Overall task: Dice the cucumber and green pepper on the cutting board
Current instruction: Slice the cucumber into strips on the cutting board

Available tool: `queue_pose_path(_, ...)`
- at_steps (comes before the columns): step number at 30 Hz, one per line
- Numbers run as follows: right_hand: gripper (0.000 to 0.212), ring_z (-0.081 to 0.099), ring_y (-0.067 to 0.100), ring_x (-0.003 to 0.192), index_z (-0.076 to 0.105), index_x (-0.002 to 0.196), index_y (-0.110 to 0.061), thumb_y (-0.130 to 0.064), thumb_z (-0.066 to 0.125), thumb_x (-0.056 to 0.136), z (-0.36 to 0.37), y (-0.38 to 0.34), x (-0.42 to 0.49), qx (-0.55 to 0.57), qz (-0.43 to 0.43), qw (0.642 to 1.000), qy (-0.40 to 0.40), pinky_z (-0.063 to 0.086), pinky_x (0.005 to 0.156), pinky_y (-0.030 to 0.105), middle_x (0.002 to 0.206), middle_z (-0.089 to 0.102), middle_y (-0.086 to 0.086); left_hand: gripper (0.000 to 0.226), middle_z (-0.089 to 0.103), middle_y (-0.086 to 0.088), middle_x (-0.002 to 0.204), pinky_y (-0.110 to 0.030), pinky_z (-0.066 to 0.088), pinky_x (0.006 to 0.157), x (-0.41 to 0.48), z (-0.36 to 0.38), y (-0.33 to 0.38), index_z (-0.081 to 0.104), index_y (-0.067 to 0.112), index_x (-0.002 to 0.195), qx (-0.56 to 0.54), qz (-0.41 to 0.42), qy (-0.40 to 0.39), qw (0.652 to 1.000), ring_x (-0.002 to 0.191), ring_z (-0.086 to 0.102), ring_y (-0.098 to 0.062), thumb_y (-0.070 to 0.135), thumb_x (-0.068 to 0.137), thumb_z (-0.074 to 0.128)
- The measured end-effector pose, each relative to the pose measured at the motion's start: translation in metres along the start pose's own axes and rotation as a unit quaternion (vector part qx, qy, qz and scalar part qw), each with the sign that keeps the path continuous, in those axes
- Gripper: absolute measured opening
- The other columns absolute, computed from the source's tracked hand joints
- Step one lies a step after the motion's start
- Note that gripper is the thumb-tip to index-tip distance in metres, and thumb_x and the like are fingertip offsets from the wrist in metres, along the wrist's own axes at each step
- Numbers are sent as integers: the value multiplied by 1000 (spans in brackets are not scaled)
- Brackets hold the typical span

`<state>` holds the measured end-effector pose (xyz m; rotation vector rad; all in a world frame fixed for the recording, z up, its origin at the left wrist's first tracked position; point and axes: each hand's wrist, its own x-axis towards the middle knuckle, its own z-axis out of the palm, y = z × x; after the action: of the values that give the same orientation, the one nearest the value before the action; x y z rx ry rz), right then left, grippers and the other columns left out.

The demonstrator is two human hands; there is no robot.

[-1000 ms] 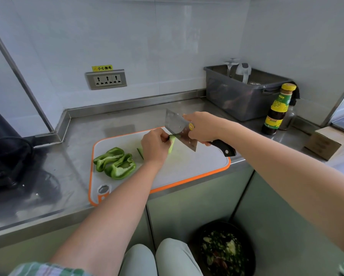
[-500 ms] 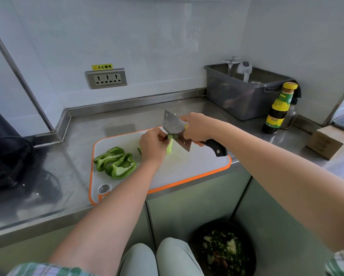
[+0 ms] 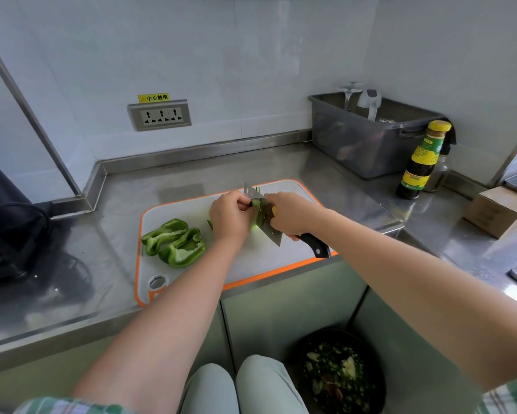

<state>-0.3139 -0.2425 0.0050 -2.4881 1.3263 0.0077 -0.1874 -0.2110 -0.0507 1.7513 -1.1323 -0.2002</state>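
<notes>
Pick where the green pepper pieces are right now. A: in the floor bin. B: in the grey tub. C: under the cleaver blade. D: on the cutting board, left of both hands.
D: the green pepper pieces lie on the cutting board, left of the left hand holding the cucumber, clear of the cleaver in the right hand.

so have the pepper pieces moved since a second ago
no, the green pepper pieces lie where they were, by the cutting board's left edge
</notes>
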Motion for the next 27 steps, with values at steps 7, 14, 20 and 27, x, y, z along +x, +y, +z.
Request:
queue_pose_path(7,37,52,30,56,42,126,-13,-10,42,88,25,5,-9,41,-7,998,55,47,51,34,92,54,14,10,73,-6,81,-22,35,64,0,0,-1,71,9,84,7,-15,4,1000,80,67,-21,12,75,76)
queue_pose_path(14,49,53,26,51,38,137,-12,-10,42,89,21,4,-6,73,12,995,66,53,56,39,101,59,17,11,72,-4,80,-19,34,63,-4,-1,1,70,9,84,12,-3,-1,1000,75,63,-15,13,76,76)
queue_pose_path(20,68,58,24,52,21,153,-20,-8,42,89,-16,15,-9,93,10,991,93,52,48,33,114,58,15,9,73,-4,84,-24,41,68,-2,-1,1,72,11,84,11,-19,-3,1000,83,66,-23,14,76,73)
queue_pose_path(27,59,54,20,45,32,145,-22,-5,43,90,-38,6,-21,73,-6,995,63,47,43,28,72,54,6,8,73,-6,87,-24,35,66,1,0,0,73,10,84,40,-8,4,999,87,65,-26,15,78,71)
